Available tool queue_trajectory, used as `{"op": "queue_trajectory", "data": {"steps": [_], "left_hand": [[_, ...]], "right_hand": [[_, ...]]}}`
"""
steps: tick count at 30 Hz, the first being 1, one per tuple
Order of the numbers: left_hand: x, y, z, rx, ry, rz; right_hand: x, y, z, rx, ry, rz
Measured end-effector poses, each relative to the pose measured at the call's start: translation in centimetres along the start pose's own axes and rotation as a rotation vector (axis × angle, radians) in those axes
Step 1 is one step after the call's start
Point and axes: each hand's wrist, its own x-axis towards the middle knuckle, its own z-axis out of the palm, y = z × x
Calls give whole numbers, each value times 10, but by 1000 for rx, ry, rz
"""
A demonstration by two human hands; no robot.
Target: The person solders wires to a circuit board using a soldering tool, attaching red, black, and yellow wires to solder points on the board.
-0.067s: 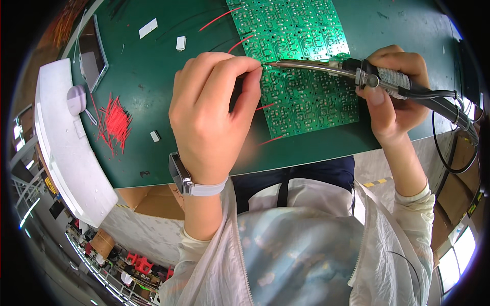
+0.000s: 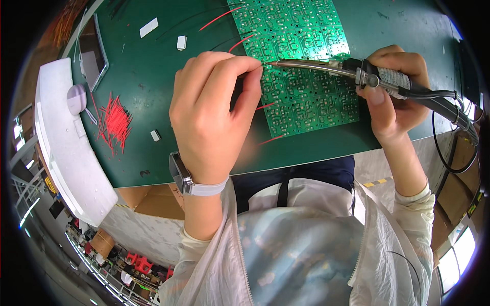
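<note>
The green circuit board [image 2: 306, 93] lay on the dark green table [image 2: 145, 92] in the upper middle of the frame. The fingers of the right hand [image 2: 392, 115] were wrapped around a soldering iron [image 2: 319, 66], its slim metal shaft reaching left over the board. The fingers of the left hand [image 2: 206, 109] were pinched narrow at the board's left edge, just beside the iron's tip; what they held was too small to tell. Red wires [image 2: 266, 106] stuck out leftward from that edge.
</note>
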Motion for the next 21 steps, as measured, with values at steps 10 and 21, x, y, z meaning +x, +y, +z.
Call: {"op": "queue_trajectory", "data": {"steps": [10, 21], "left_hand": [[0, 1, -1, 2, -8, -19], [1, 6, -5, 34, -45, -34]], "right_hand": [[-2, 1, -3, -3, 8, -23], [-1, 5, -7, -57, 173, -168]]}}
